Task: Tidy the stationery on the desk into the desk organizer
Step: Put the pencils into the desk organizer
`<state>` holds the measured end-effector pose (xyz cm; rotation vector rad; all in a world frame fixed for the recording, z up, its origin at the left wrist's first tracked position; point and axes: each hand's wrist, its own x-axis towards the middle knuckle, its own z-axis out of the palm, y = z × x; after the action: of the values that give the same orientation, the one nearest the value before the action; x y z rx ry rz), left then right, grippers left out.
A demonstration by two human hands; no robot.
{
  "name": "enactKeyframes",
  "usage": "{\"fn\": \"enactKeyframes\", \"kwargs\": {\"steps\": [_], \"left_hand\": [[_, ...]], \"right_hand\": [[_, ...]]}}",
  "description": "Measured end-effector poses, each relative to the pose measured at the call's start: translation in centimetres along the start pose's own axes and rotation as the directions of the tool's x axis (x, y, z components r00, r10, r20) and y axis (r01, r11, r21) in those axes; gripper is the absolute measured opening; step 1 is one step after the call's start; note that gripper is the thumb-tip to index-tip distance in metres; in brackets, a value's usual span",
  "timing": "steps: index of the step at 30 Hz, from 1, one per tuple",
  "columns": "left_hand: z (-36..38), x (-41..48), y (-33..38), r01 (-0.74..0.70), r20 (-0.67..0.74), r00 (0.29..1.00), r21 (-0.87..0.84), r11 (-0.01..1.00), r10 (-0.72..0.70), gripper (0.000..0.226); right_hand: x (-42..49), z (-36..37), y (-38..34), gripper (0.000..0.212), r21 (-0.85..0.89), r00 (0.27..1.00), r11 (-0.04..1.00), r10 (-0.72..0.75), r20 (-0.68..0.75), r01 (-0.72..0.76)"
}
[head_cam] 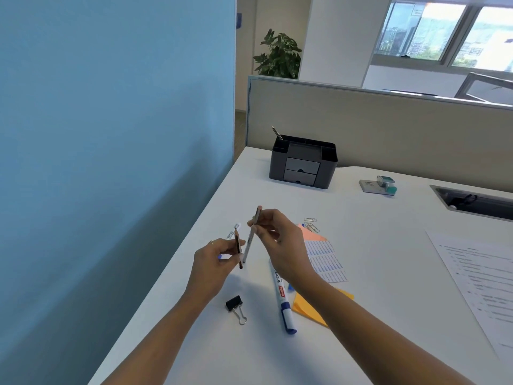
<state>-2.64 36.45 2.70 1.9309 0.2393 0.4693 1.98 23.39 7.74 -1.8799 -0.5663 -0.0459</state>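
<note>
The dark grey desk organizer (327,162), with two small drawers, stands at the back of the white desk (374,245); one pencil (277,133) leans in its left compartment. My left hand (216,262) grips a dark brown pencil (238,250), and a white pen (231,234) pokes out behind its fingers. My right hand (280,240) pinches a slim grey pen with a brown upper end (251,234), held upright close to the left hand. A whiteboard marker (281,294) and a black binder clip (233,303) lie below the hands.
Paper clips (311,223), pink (312,234) and orange sticky notes (308,309) and a label sheet (327,259) lie right of my hands. A correction tape (386,185), a cable opening (472,202) and printed paper (477,279) are farther right. A blue wall (111,162) borders the left edge.
</note>
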Motion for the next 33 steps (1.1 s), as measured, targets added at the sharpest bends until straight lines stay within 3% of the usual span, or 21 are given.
{"fn": "enactKeyframes", "kwargs": {"steps": [11,17,22,27,33], "left_hand": [[0.5,-0.1,-1.1,0.008,0.045,0.999,-0.116,0.993,-0.002,0.016],[0.5,-0.1,-1.7,0.032,0.056,0.998,-0.130,0.991,-0.024,0.027],[1.0,0.0,-1.6,0.071,0.124,0.990,-0.080,0.994,-0.061,0.017],[1.4,0.0,-1.8,0.089,0.147,0.986,-0.074,0.993,-0.077,0.013],[1.2,0.2,-1.9,0.052,0.166,0.985,-0.055,0.997,-0.042,0.023]], "right_hand": [[-0.1,1.7,-0.2,0.014,0.092,1.000,0.996,-0.017,-0.006,0.018],[0.5,2.2,-0.1,0.012,0.137,1.000,0.991,0.009,-0.030,-0.005],[0.4,2.6,0.4,0.014,0.166,0.998,0.986,0.036,-0.043,-0.028],[-0.2,2.3,1.7,0.016,0.113,0.998,0.991,0.068,0.017,-0.070],[-1.2,1.4,3.5,0.021,0.054,0.978,0.989,0.126,0.165,-0.136]]}}
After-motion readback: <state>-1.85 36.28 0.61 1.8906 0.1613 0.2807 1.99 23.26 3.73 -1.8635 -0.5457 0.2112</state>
